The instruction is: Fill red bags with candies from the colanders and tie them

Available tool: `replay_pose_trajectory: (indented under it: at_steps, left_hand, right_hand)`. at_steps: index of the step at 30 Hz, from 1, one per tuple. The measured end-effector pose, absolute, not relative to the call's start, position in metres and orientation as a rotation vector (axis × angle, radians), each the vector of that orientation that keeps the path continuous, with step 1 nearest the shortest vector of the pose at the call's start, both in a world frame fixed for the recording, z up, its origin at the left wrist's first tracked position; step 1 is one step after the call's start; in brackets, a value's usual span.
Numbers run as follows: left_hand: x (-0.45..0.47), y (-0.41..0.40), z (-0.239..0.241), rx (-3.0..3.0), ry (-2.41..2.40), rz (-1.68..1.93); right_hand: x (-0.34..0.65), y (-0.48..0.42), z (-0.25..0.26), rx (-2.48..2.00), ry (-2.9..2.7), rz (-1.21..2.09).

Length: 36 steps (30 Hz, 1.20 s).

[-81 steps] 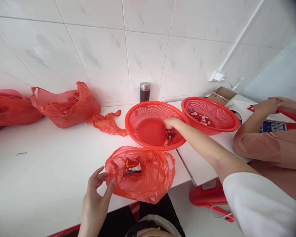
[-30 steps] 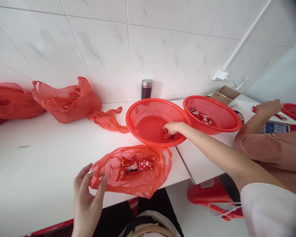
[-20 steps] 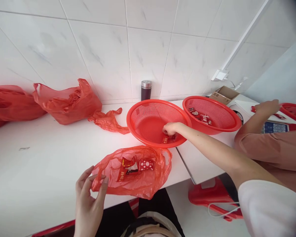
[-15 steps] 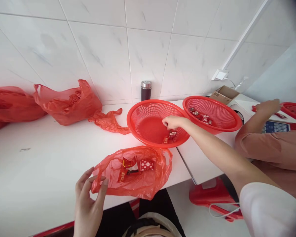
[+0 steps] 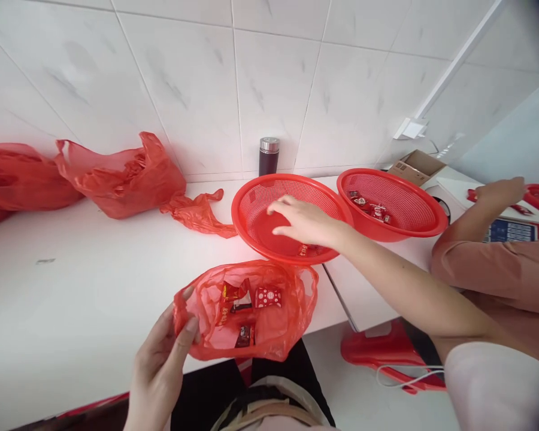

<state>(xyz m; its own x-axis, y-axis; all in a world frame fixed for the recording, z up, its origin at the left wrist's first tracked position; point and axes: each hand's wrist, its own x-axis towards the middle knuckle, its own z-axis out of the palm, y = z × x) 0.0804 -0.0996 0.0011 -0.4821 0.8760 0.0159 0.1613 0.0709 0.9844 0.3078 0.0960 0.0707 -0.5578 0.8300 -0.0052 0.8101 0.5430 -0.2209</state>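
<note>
My left hand (image 5: 161,353) pinches the left edge of a thin red plastic bag (image 5: 247,308) lying at the counter's front edge. Several small wrapped candies (image 5: 267,297) show through the bag. My right hand (image 5: 303,222) hovers with fingers spread over the near red mesh basket (image 5: 251,197), holding nothing. A few red candies (image 5: 303,249) lie in that basket under my wrist.
A second red basket (image 5: 424,215) with candies stands to the right. Another person's arm (image 5: 485,230) reaches across a scale at far right. Red bags (image 5: 121,176) lie at back left, a dark flask (image 5: 268,155) by the tiled wall, a cardboard box (image 5: 415,166), a red stool (image 5: 386,353) below.
My right hand has lifted out of the basket and opened, moving left. Another candy now lies in the bag. My left hand has raised the bag's edge.
</note>
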Motion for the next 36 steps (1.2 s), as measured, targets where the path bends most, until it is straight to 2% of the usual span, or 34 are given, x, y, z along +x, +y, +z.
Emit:
replay_pose_trajectory:
  at_steps: [3,6,10,17,25,31,36]
  left_hand:
    - [0.080,-0.100,-0.001,0.990,1.683,1.464]
    - [0.079,-0.100,-0.004,0.966,1.684,1.465]
    - [0.079,-0.098,-0.005,0.977,1.677,1.487]
    - [0.077,-0.097,-0.007,0.973,1.626,1.471]
    - [0.075,-0.095,-0.013,1.011,1.619,1.467]
    - [0.071,-0.096,-0.016,1.073,1.658,1.447]
    - [0.073,-0.093,-0.015,1.027,1.610,1.452]
  right_hand:
    - [0.337,0.139,0.041,-1.912,-3.013,0.429]
    - [0.353,0.157,0.012,-2.022,-3.119,0.544]
    - [0.354,0.164,-0.002,-2.000,-3.151,0.580]
    - [0.360,0.178,0.014,-1.996,-3.067,0.476]
    - [0.348,0.166,0.003,-1.816,-3.189,0.752]
    - [0.352,0.172,0.017,-1.719,-3.130,0.664]
    - [0.336,0.156,0.008,-1.601,-3.149,0.669]
